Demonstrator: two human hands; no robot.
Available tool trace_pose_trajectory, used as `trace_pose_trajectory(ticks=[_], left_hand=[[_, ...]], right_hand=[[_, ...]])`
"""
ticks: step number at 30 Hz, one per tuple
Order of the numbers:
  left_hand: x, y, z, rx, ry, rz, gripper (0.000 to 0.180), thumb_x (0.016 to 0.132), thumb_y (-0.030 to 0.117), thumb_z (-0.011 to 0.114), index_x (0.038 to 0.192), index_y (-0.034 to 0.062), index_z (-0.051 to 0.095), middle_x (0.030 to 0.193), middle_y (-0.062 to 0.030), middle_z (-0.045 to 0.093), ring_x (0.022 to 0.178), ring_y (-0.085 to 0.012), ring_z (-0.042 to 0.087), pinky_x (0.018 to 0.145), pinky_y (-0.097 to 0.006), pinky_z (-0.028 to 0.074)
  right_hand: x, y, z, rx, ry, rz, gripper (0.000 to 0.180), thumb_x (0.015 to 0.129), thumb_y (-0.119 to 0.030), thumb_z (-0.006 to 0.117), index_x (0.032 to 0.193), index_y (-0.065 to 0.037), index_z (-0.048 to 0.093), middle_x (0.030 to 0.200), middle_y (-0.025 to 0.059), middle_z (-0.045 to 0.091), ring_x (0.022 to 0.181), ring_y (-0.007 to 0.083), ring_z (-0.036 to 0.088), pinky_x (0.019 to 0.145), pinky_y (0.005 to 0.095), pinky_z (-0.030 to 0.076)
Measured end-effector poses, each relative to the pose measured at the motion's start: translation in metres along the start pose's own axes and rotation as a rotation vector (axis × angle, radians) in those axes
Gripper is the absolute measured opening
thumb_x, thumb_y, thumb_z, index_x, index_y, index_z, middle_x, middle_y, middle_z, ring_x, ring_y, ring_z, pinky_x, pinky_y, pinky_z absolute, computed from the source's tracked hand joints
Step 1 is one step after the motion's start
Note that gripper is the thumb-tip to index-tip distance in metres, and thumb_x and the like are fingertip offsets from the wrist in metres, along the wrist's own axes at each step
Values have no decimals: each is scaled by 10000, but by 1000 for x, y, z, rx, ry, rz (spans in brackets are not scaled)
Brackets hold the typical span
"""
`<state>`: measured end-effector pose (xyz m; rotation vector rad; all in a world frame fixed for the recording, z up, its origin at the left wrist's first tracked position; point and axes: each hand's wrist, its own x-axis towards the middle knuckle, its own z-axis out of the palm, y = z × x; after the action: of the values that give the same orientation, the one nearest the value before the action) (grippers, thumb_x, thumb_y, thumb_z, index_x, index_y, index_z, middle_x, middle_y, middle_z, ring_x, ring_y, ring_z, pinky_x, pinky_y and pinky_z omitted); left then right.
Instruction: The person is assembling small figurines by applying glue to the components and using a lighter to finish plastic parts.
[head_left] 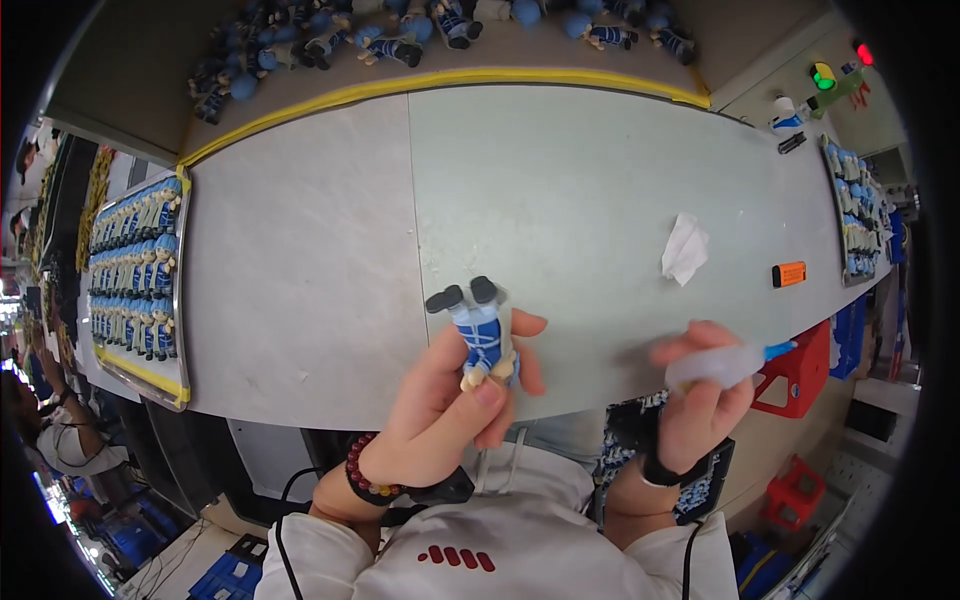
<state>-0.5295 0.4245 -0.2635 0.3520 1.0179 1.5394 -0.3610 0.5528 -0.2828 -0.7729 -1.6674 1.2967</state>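
Note:
A small doll figurine (482, 336) in blue clothes with dark shoes is gripped in my left hand (437, 400). Its feet point away from me, and my fingers and thumb cover much of its head end. In my right hand (703, 408), over the table's front edge, is a translucent white squeeze bottle (722, 367) with a blue tip pointing right. The fingers of that hand are curled about the bottle and slightly blurred. Bottle and figurine are well apart.
A crumpled white tissue (685, 248) and an orange box-shaped item (789, 274) lie on the table (540, 180). Trays of similar figurines stand left (183, 290) and right (838, 210). More figurines are heaped on the yellow-edged shelf (440, 77). A red stool (797, 385) stands at right.

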Motion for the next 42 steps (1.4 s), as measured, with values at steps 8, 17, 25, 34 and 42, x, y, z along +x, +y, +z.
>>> trace_pose_trajectory(ticks=[8, 17, 25, 34, 42], left_hand=[[0, -22, -3, 108, 76, 195, 466, 707, 314, 533, 1052, 24, 417, 721, -48, 395, 494, -79, 324, 442, -214, 249], [2, -22, -5, 56, 48, 234, 310, 711, 249, 589, 881, 61, 409, 694, -53, 389, 489, -74, 311, 432, -212, 230], [1, -21, -16, 15, -146, 202, 318, 611, -13, 367, 926, 16, 343, 854, -60, 396, 683, -104, 337, 627, -223, 298], [-1, -20, -14, 44, -140, 205, 313, 634, -13, 355, 945, 17, 343, 882, -71, 402, 719, -112, 350, 675, -233, 312], [-1, -20, -14, 49, -166, 208, 307, 648, -5, 354, 955, 7, 351, 883, -75, 417, 740, -116, 362, 703, -234, 313]], right_hand=[[-8, 1, 28, 444, -176, 140, 551, 837, -434, 505, 1115, 39, 447, 467, -30, 392, 524, 93, 316, 470, 198, 265], [-1, 16, 39, 896, -204, -86, 394, 820, -354, 552, 1101, -80, 519, 698, -30, 383, 691, 100, 293, 490, 207, 234], [-11, 4, 43, 498, -188, -84, 440, 823, -509, 465, 822, -71, 508, 660, 0, 420, 571, 112, 358, 451, 220, 280], [-14, 2, 45, 467, -171, -29, 435, 747, -388, 638, 782, 45, 632, 637, 80, 563, 551, 190, 513, 488, 265, 411], [-12, 5, 47, 461, -206, -67, 388, 723, -326, 648, 787, 56, 633, 647, 100, 580, 539, 190, 512, 473, 257, 405]])
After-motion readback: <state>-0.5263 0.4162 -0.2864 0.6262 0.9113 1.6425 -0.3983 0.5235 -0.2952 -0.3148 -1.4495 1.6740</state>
